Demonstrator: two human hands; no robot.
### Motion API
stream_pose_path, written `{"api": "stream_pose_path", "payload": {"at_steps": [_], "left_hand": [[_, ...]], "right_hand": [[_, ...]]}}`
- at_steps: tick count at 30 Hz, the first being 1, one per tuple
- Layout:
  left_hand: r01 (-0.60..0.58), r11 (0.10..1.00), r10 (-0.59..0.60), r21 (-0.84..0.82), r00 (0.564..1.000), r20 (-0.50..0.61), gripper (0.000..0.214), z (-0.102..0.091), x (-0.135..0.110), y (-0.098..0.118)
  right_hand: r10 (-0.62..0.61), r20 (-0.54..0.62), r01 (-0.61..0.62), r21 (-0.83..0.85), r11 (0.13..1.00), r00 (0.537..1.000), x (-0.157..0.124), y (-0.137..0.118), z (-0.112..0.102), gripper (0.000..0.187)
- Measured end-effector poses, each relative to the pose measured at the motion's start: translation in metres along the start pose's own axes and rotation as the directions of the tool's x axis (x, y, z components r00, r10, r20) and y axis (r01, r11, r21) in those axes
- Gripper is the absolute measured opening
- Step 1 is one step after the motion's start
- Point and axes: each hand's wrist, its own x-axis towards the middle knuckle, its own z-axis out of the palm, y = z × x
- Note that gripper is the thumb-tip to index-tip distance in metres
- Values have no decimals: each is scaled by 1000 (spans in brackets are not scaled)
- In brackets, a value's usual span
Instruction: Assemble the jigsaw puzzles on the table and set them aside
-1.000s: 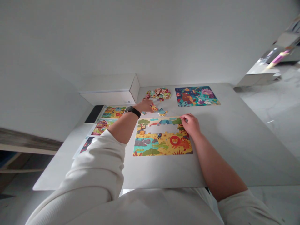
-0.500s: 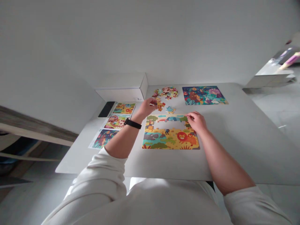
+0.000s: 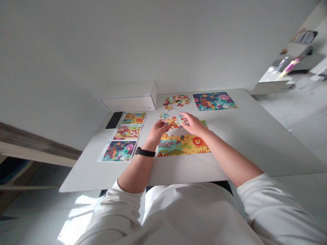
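My left hand (image 3: 158, 131), a dark band at its wrist, pinches an orange and yellow jigsaw chunk (image 3: 172, 123) above the upper part of a partly assembled animal puzzle (image 3: 184, 144). Facing it, my right hand (image 3: 193, 124) has thumb and fingers curled about a small blue puzzle piece (image 3: 180, 116), close to the chunk's right side. My hands hide much of the puzzle's upper part; lions and a hippo show below. Just beyond my left fingers lies another light-blue piece (image 3: 164, 115).
Behind my hands is a heap of loose pieces (image 3: 178, 99). A dark-blue finished puzzle (image 3: 214, 101) lies back right. To the left are a sheet with three pictures (image 3: 125, 136), a black phone (image 3: 114, 120) and a white box (image 3: 130, 97) by the wall.
My left hand has come nearer with the orange chunk lifted from beside the heap. My right hand has moved left from the puzzle's upper right corner to the blue piece. The view has shifted slightly.
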Motion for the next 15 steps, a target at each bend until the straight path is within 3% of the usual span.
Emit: {"api": "stream_pose_path", "payload": {"at_steps": [4,7,15], "left_hand": [[-13,1000,13,1,1000,23,56,-3,-2,-6],[-3,1000,3,-19,1000,17,58,-5,-2,-9],[16,998,-15,-63,1000,28,58,-4,-3,-10]], "right_hand": [[-127,-107,125,-22,992,986,-2,0,20,55],[-145,-186,139,-43,989,972,-11,2,28,53],[-250,-191,244,-60,968,949,-19,8,28,57]]}}
